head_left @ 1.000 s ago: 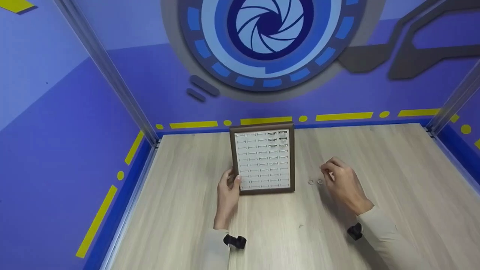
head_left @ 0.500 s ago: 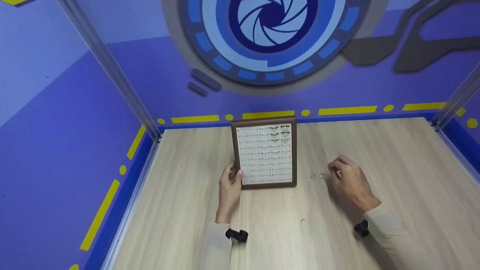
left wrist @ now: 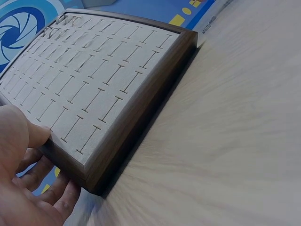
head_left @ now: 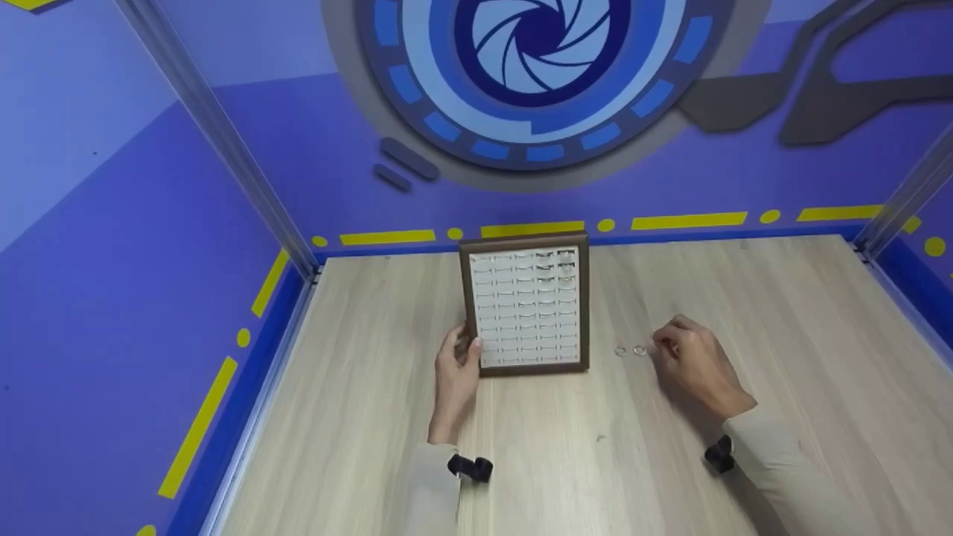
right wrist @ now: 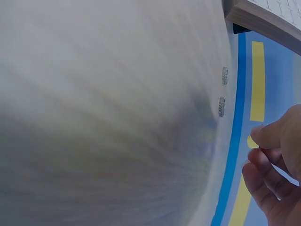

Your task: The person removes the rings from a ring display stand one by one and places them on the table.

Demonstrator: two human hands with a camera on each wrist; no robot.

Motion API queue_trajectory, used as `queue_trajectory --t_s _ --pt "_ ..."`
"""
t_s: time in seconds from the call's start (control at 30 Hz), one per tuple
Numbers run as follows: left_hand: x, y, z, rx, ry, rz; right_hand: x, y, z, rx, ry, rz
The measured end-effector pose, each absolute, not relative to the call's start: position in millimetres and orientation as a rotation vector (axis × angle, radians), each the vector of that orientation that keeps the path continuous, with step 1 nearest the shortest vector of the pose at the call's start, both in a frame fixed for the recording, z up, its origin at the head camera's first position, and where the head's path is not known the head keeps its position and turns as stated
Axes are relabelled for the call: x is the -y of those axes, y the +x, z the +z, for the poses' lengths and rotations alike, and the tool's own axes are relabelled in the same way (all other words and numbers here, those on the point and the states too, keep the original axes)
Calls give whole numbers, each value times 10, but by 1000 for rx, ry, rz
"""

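A brown wooden ring tray [head_left: 526,307] with a white slotted insert lies at the back middle of the table; a few rings [head_left: 555,260] sit in its far right slots. My left hand [head_left: 461,353] grips its near left corner, thumb on top [left wrist: 35,134] and fingers under the frame of the ring tray [left wrist: 108,70]. Two small rings [head_left: 621,351] [head_left: 639,350] lie loose on the wood right of the tray. My right hand [head_left: 670,346] hovers just right of them with fingers curled; the right wrist view shows both rings [right wrist: 224,75] [right wrist: 221,106] and nothing between the fingers [right wrist: 263,137].
The light wooden table [head_left: 566,461] is walled in by blue-violet panels with yellow markings at the back and both sides. Metal posts [head_left: 223,149] stand at the back corners. Black wrist-camera mounts [head_left: 469,467] sit on both sleeves.
My right hand has drawn back a little to the right, away from the two loose rings. The left hand has kept its grip on the tray corner. The view tilted slightly.
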State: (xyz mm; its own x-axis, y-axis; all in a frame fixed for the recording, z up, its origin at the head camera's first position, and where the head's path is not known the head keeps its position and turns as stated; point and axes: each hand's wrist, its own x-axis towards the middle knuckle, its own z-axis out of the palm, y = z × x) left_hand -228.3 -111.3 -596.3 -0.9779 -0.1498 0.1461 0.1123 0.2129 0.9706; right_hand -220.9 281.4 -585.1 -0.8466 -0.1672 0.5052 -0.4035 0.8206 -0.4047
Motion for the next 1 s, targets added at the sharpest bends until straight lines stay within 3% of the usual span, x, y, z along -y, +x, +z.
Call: queue_trajectory --t_s 1.0 --pt "1124 -2294 -5947 2302 45 -1838 -2861 -2223 -5930 2726 387 689"
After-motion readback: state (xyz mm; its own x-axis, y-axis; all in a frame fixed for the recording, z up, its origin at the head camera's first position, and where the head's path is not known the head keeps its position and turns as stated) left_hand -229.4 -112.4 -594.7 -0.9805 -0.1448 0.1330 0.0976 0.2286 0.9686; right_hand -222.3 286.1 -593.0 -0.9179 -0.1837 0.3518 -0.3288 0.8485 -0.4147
